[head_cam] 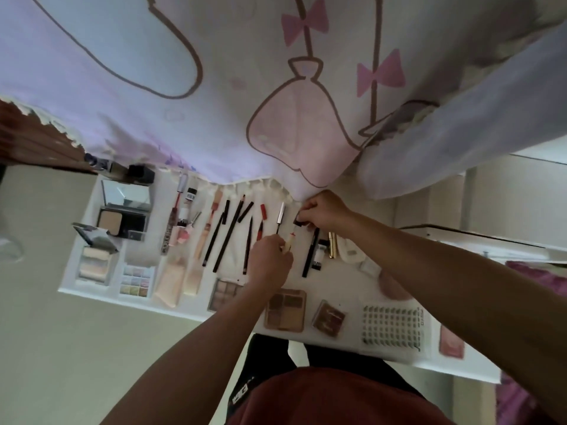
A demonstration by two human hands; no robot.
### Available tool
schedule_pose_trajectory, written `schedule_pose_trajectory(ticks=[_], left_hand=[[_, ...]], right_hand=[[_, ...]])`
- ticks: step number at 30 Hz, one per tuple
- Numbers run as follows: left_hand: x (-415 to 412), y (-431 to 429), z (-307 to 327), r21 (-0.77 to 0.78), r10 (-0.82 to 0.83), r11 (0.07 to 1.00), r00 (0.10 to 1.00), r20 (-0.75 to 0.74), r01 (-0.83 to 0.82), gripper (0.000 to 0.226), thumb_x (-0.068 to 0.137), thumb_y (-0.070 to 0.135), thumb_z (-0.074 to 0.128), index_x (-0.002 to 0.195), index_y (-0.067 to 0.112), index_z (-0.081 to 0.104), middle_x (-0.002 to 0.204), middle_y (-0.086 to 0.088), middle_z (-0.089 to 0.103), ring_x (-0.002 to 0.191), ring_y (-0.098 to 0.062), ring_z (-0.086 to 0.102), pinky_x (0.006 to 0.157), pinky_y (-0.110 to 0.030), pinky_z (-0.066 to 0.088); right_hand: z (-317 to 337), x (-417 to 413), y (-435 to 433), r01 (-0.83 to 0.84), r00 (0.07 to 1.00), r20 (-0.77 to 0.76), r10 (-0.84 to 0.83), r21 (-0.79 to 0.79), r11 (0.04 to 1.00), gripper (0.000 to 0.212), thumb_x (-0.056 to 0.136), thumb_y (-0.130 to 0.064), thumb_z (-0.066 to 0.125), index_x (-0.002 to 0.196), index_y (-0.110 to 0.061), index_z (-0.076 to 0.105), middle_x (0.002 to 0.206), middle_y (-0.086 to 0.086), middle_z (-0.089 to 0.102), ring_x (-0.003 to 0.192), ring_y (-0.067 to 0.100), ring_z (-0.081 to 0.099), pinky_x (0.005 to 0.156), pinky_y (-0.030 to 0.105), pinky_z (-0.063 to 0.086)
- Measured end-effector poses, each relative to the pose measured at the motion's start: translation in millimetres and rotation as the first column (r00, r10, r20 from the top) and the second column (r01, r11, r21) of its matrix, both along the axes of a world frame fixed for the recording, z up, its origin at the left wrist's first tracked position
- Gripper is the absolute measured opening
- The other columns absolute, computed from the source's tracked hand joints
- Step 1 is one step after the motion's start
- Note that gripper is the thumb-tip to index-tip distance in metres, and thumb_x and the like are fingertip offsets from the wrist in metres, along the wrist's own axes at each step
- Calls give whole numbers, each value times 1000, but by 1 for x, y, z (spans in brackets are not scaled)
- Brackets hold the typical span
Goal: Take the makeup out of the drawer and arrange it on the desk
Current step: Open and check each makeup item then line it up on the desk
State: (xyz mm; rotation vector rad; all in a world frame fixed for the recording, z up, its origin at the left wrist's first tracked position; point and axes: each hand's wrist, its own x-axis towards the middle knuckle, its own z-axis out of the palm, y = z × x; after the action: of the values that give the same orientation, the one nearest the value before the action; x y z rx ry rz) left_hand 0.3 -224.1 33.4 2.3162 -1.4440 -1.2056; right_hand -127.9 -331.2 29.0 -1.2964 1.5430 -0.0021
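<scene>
At the left end of the white desk (346, 286) lies an open black compact with a mirror and beige powder (122, 217), with an open pastel highlighter case (95, 263) and a small nine-pan pastel eyeshadow palette (136, 279) near the front edge. Just right of these are slim pink lip-gloss tubes (175, 223) and flat beige sachets (171, 283). Next comes a fanned row of long black pencils (227, 234), then a red lipstick tube (262, 211) and a silver wand (280, 213).

The left hand (270, 263) hovers over the middle of the desk, its fingers curled round the near end of a slim cream tube (288, 244). The right hand (325, 210) is just beyond it, thumb and fingertips pinching a small dark cap (299, 223) at the tube's far end. A thin stem runs between cap and tube; whether they are joined I cannot tell.

To the right lie a long black liner pen (310, 253) and a gold tube (332, 245). Along the front edge sit two brown eyeshadow palettes (285, 309), a tray of false lashes (391, 325) and a pink blush compact (451, 342). A pale printed cloth with pink bows (214, 87) hangs behind the desk.
</scene>
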Motion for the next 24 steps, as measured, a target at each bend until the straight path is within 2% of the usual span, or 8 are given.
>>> schedule_pose_trajectory(ticks=[3,8,12,17,20,22,24], left_hand=[[-4,-4,-6,16,-15,1000,997,78,14,21,85,14,64,105,8,67,90,-6,69,79,-19,64,75,-35,57],[-12,-9,-14,15,-56,998,987,150,55,13,87,11,61,100,7,64,92,-7,66,82,-20,62,71,-30,51],[-16,-8,-16,21,-90,996,981,172,88,15,87,12,64,100,5,61,93,-8,64,85,-23,63,73,-31,51],[-12,-6,-13,45,-91,995,980,178,84,22,88,17,65,107,6,61,98,-7,64,89,-24,62,72,-29,46],[-5,-1,-2,25,-78,997,977,198,74,23,89,19,65,108,8,62,100,-6,67,86,-20,61,72,-27,45],[4,4,4,13,-69,998,976,208,68,18,89,20,64,104,10,63,95,-4,67,78,-16,57,68,-26,43],[15,10,11,10,-71,997,975,210,70,18,88,21,64,103,12,63,92,-3,68,78,-17,60,68,-29,47]], right_hand=[[-12,7,-7,-63,997,-40,64,14,998,15,79,-16,74,87,-3,73,81,7,75,61,15,70,76,32,59],[-24,15,-12,-68,995,-66,70,29,997,13,75,-19,75,82,-8,72,76,2,75,65,16,72,80,40,60],[-26,17,-16,-86,993,-76,89,41,995,16,74,-20,75,83,-8,72,74,2,75,63,17,72,79,39,60],[-20,13,-15,-142,982,-123,144,21,990,17,76,-24,72,85,-9,69,75,5,74,72,19,72,80,36,58],[-12,7,-12,-144,981,-130,141,-15,989,13,78,-25,70,78,-16,61,81,6,74,73,21,72,77,34,56],[-5,3,-9,-118,984,-139,111,-42,992,14,79,-24,68,79,-11,62,84,8,74,73,22,72,78,36,57],[2,-1,-3,-80,986,-149,69,-66,995,19,80,-22,65,85,-4,67,82,10,74,74,23,72,80,37,57]])
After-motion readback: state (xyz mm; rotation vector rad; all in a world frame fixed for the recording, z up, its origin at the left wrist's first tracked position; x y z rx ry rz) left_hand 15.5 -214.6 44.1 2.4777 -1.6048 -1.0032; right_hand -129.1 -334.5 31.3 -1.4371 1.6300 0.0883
